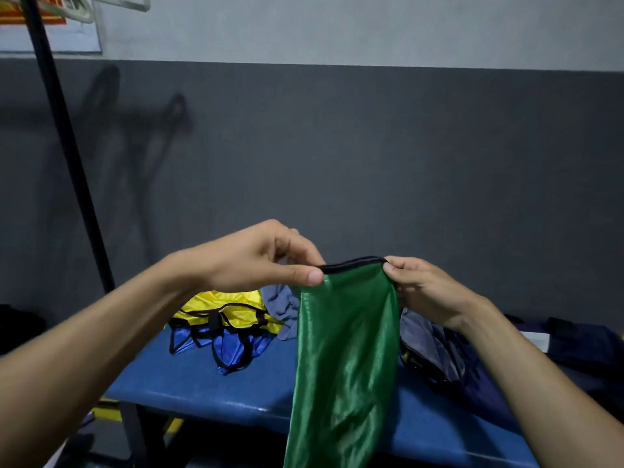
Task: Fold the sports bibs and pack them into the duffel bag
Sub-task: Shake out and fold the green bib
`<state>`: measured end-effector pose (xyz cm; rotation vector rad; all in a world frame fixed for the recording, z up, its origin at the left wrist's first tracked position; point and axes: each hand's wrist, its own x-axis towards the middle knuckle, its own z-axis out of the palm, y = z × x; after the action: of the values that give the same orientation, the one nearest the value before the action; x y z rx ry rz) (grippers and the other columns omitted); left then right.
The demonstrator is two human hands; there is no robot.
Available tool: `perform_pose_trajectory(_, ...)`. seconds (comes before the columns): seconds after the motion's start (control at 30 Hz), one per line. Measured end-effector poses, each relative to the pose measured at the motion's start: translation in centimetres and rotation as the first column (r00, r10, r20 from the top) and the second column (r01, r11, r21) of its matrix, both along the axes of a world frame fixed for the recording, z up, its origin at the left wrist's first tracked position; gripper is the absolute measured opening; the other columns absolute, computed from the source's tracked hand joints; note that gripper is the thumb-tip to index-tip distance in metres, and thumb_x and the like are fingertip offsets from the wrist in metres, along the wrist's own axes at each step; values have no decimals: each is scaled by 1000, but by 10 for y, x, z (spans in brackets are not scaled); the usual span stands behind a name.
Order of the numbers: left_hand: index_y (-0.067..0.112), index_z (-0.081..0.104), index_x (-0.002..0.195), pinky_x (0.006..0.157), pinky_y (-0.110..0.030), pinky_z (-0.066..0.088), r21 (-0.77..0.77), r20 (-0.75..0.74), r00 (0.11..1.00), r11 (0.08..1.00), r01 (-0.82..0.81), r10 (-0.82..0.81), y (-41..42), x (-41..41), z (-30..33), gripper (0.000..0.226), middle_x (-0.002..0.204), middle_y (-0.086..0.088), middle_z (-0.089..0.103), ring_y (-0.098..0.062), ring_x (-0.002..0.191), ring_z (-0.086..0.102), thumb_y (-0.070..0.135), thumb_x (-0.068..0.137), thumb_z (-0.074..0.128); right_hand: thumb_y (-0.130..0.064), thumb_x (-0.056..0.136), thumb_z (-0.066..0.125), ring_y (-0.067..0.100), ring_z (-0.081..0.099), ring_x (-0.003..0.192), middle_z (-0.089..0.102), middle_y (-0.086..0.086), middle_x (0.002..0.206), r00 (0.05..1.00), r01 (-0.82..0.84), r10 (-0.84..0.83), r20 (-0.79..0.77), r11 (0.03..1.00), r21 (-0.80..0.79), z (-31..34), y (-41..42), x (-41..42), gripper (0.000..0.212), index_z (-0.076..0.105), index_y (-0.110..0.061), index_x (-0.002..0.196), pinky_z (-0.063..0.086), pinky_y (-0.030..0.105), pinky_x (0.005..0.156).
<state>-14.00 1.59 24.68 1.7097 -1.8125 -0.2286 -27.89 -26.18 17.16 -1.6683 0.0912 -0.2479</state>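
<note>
A shiny green bib with a black-trimmed top edge hangs in the air above the blue bench. My left hand pinches the left end of that black edge between thumb and fingers. My right hand pinches the right end. The cloth drops down past the bench's front edge. A yellow bib and a blue bib, both with black straps, lie crumpled on the bench at the back left. A dark duffel bag with a grey lining stands open on the bench behind my right wrist, partly hidden.
A grey-blue cloth lies bunched behind the green bib. A black pole slants up on the left against the grey wall. Dark bags sit at the far right, another dark shape at the far left.
</note>
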Motion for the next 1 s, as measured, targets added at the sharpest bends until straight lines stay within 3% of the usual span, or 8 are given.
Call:
perform_pose_trajectory(0.07,26,75,92,89,-14,38,3,208,977,999,-55,53,-1,2,9,22,81,20,66,-6,87,56,45,96,65,-27,98,60,25,64,93,66,16,108,999,24,-24,35,1000,11,5,3,2,42,60,10,118,52,33,82)
perform_pose_trajectory(0.13,30,73,90,79,-31,39,-186,711,662,971,-149,237,-2,9,18,37,82,20,66,-9,88,47,60,95,52,-31,96,62,31,59,101,63,21,113,996,70,-68,64,997,-29,10,3,4,54,53,15,121,46,43,91)
perform_pose_trajectory(0.2,30,70,88,72,-35,37,-335,818,447,932,-140,362,-2,7,27,43,80,18,63,-13,88,42,62,93,43,-28,100,58,31,59,100,63,23,111,990,102,-96,99,993,-53,15,4,4,44,57,13,115,43,42,91)
perform_pose_trajectory(0.33,25,69,91,68,-29,40,-267,599,756,956,-121,264,0,-2,46,41,73,17,57,-7,81,43,56,100,45,-24,104,53,18,54,77,57,14,96,983,112,-92,161,987,-116,28,4,-2,22,61,-5,111,42,30,73)
perform_pose_trajectory(0.5,24,58,112,65,-37,48,-498,721,435,840,-216,539,-7,-8,57,36,101,7,67,-23,97,56,45,102,32,-24,104,56,7,56,81,63,-2,87,950,271,-173,259,870,-413,61,5,-22,24,66,-2,98,42,22,79)
perform_pose_trajectory(0.67,21,51,125,62,-35,45,-469,818,204,828,-306,539,-17,-15,59,41,116,4,65,-26,108,61,51,104,32,-25,102,59,2,50,68,60,-9,74,909,408,-262,323,711,-572,89,9,-40,22,69,-9,92,39,22,70)
perform_pose_trajectory(0.8,21,56,112,60,-35,43,-501,787,233,812,-300,571,-24,-28,60,32,108,2,62,-27,105,59,44,107,36,-22,103,57,4,43,47,51,-9,60,874,485,-355,332,683,-546,95,13,-44,23,65,-6,88,35,20,50)
perform_pose_trajectory(1.0,18,57,116,65,-40,42,-473,771,253,792,-386,584,-30,-42,59,27,121,-6,45,-29,111,43,40,104,47,-17,105,53,20,71,55,58,2,77,839,540,-426,339,729,-421,89,26,-47,18,61,-9,92,48,26,42)
